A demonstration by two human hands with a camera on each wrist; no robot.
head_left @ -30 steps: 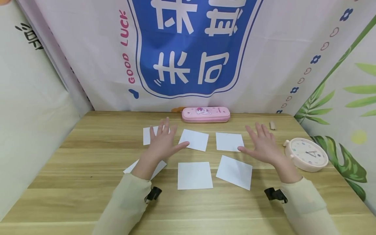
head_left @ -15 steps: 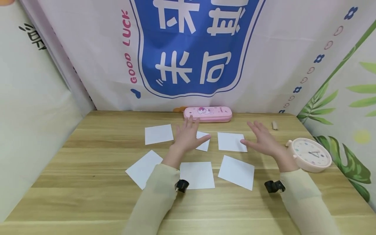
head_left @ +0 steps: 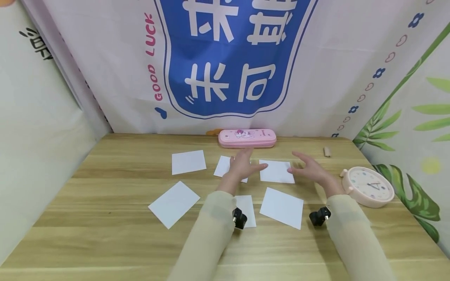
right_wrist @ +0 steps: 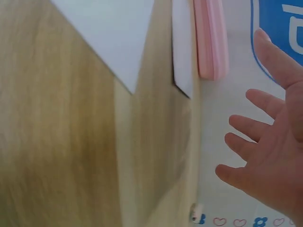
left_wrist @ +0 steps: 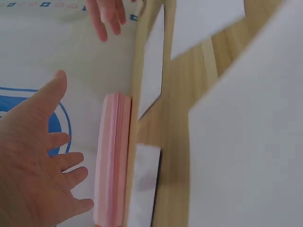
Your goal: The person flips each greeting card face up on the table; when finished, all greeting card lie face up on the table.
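Observation:
Several white cards lie in two rows on the wooden table. My left hand [head_left: 241, 164] hovers over the back middle card [head_left: 221, 165], its thumb pointing right. Its fingers are spread and hold nothing in the left wrist view. Facing it, my right hand [head_left: 311, 170] is held above the table at the right edge of the back right card [head_left: 275, 171], fingers apart and holding nothing. The front middle card [head_left: 248, 210] is partly hidden by my left sleeve. At the front right lies a tilted card [head_left: 282, 207]; two more cards, one at the back left [head_left: 188, 162], lie to the left.
A pink pencil case [head_left: 247, 138] stands at the table's back edge against the printed cloth. On the right are a round pale clock [head_left: 367, 186] and a small beige object [head_left: 327, 152]. Cloth walls [head_left: 38, 136] border the table on the left and right.
My left hand has moved right, from over the left cards to the back middle card, uncovering the left ones. My right hand has shifted only slightly. The cards stay put.

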